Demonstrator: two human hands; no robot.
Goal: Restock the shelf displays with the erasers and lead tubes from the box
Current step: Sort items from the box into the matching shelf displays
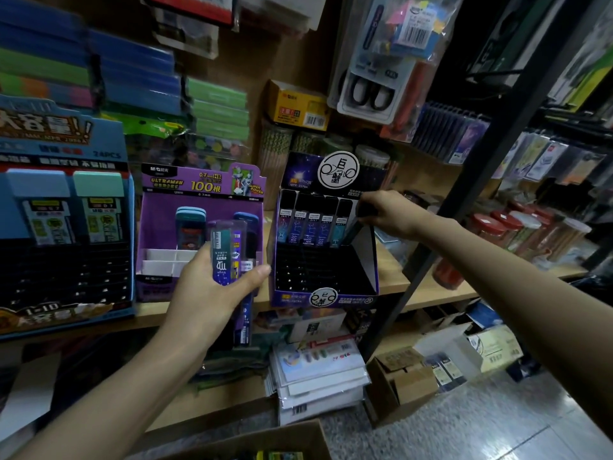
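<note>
My left hand (212, 287) grips a bundle of several lead tubes (232, 257), purple and teal, upright in front of the shelf. My right hand (388, 212) pinches one dark lead tube (353, 229) and holds it tilted at the right end of the back row of the dark constellation display box (368, 280). Several tubes (311, 224) stand in that back row; the front rows look dark and bare. The brown supply box (292, 433) shows at the bottom edge.
A purple Ultraman display (156, 234) stands left of the dark one, and a blue display (63, 234) further left. A black shelf post (464, 200) slants past my right wrist. Stacked packs and small cartons (398, 383) lie on the floor below.
</note>
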